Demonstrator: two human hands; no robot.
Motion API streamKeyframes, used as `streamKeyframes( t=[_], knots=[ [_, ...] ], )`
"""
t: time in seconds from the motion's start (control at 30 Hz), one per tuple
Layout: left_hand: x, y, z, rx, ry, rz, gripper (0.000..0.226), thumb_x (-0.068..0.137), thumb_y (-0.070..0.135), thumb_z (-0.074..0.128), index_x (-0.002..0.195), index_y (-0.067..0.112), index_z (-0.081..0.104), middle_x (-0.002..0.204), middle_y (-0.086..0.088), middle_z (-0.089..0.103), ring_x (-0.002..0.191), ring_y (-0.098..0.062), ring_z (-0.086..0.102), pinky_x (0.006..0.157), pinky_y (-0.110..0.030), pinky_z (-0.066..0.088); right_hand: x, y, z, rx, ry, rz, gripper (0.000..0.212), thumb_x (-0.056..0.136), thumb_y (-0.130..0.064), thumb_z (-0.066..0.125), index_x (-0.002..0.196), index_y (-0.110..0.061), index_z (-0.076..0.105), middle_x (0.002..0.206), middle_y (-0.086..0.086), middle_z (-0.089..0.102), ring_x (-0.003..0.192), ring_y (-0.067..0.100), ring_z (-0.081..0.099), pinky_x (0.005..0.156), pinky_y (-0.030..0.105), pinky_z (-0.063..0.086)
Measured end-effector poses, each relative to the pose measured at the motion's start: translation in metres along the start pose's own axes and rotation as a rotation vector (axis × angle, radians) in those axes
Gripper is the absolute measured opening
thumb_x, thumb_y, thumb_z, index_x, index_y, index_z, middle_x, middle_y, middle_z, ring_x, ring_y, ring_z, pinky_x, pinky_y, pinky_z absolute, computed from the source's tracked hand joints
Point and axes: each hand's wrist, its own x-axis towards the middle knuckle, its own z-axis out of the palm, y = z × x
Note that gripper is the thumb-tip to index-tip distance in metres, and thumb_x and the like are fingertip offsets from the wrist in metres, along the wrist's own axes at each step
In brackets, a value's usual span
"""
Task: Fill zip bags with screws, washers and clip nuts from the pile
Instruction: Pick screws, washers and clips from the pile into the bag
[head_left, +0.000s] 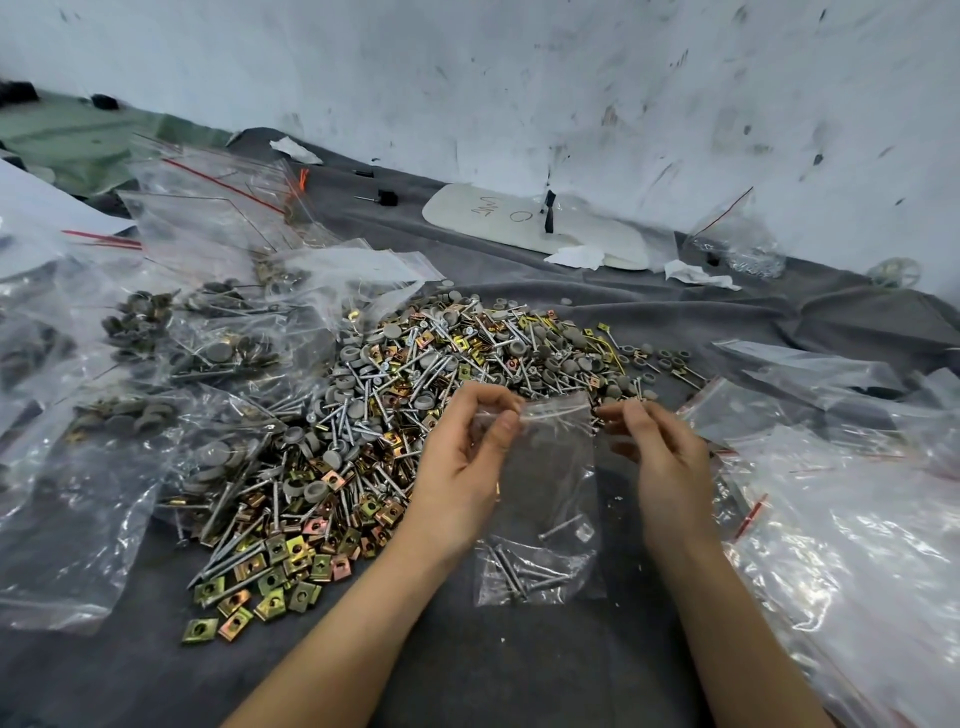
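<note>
Both hands are up on the small clear plastic zip bag (545, 493), lower centre of frame, at the near right edge of the pile. Left hand (462, 457) pinches the bag's top left corner between thumb and fingers. Right hand (665, 457) pinches the top right edge with curled fingertips. The hands are apart by the bag's width, with the mouth stretched between them; can't tell if the zip is open or sealed. The bag runs down toward the bottom of frame over the dark grey cloth (467, 675) covering the table. At the bottom of the bag: a handful of long silver screws (519, 571). The mixed pile (415, 374) of silver screws, grey round washers and gold square clip nuts spreads across the centre, behind and left of the hands. The clip nuts (270, 566) are thickest at its lower left edge. Left of frame: overlapping clear filled bags (218, 353) holding the same hardware. Right of frame: a heap of empty clear bags (857, 519) with red strips. Upper centre, by the scuffed white wall (519, 78): a white oval board (498, 218) with handwritten marks, with crumpled white paper scraps (579, 255) touching it. Upper right: a small clear bag of metal parts (743, 249) against the wall.
</note>
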Motion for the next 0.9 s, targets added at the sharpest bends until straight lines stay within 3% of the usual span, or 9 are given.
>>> streamKeyframes(
  t=[0.1,0.17,0.3,0.43,0.6,0.73,0.9],
  knots=[
    [-0.001,0.002,0.0,0.037,0.033,0.015,0.01,0.093,0.015,0.053,0.093,0.024,0.057,0.095,0.01,0.061,0.087,0.0,0.059,0.079,-0.013,0.047,0.002,0.005,0.001,-0.194,-0.04,-0.026,0.02,0.092,-0.017,0.059,0.08,-0.033,0.066,0.083,-0.014,0.067,0.082,-0.002,0.06,0.072,0.01,0.046],
    [-0.001,0.004,0.001,0.019,0.055,0.02,0.005,0.091,0.021,0.053,0.094,0.024,0.056,0.094,0.012,0.063,0.087,0.001,0.06,0.077,-0.011,0.047,0.002,0.008,0.002,-0.387,-0.101,-0.07,0.022,0.088,-0.009,0.063,0.084,-0.031,0.064,0.092,-0.012,0.064,0.082,-0.003,0.059,0.069,0.004,0.042],
    [-0.005,0.0,-0.001,0.065,0.159,-0.004,0.005,0.096,0.025,0.052,0.093,0.026,0.056,0.092,0.008,0.063,0.09,-0.02,0.062,0.083,-0.037,0.053,-0.001,0.014,0.007,-0.723,-0.264,-0.09,0.029,0.084,-0.017,0.069,0.113,-0.019,0.066,0.107,-0.003,0.057,0.105,0.016,0.05,0.087,0.022,0.036],
    [-0.003,-0.003,-0.004,0.161,0.272,-0.013,0.013,0.097,0.018,0.052,0.091,0.029,0.054,0.09,0.016,0.062,0.086,-0.009,0.063,0.077,-0.019,0.049,0.0,0.013,0.01,-0.832,-0.275,-0.119,0.037,0.084,-0.03,0.069,0.12,-0.023,0.063,0.113,-0.002,0.056,0.111,0.018,0.044,0.093,0.029,0.036],
    [0.002,-0.002,-0.005,0.177,0.298,-0.014,0.017,0.098,0.014,0.051,0.091,0.03,0.054,0.092,0.011,0.063,0.087,-0.013,0.063,0.079,-0.024,0.05,0.001,0.008,0.018,-0.903,-0.306,-0.187,0.032,0.09,-0.034,0.06,0.122,-0.029,0.062,0.12,-0.005,0.055,0.114,0.021,0.041,0.097,0.036,0.037],
    [-0.002,-0.003,-0.003,0.185,0.295,-0.018,0.018,0.098,0.013,0.051,0.091,0.029,0.054,0.093,0.013,0.063,0.086,-0.007,0.062,0.08,-0.021,0.05,-0.001,0.013,0.018,-1.028,-0.29,-0.169,0.034,0.096,-0.035,0.048,0.128,-0.027,0.058,0.127,-0.008,0.054,0.118,0.019,0.039,0.099,0.039,0.036],
    [-0.001,-0.002,-0.002,0.187,0.288,-0.035,0.015,0.098,0.014,0.051,0.092,0.027,0.054,0.093,0.013,0.064,0.087,-0.006,0.064,0.079,-0.018,0.049,0.002,0.012,0.017,-0.926,-0.149,-0.144,0.022,0.092,-0.018,0.058,0.11,-0.012,0.069,0.108,0.002,0.063,0.105,0.021,0.05,0.09,0.028,0.037]
  ],
)
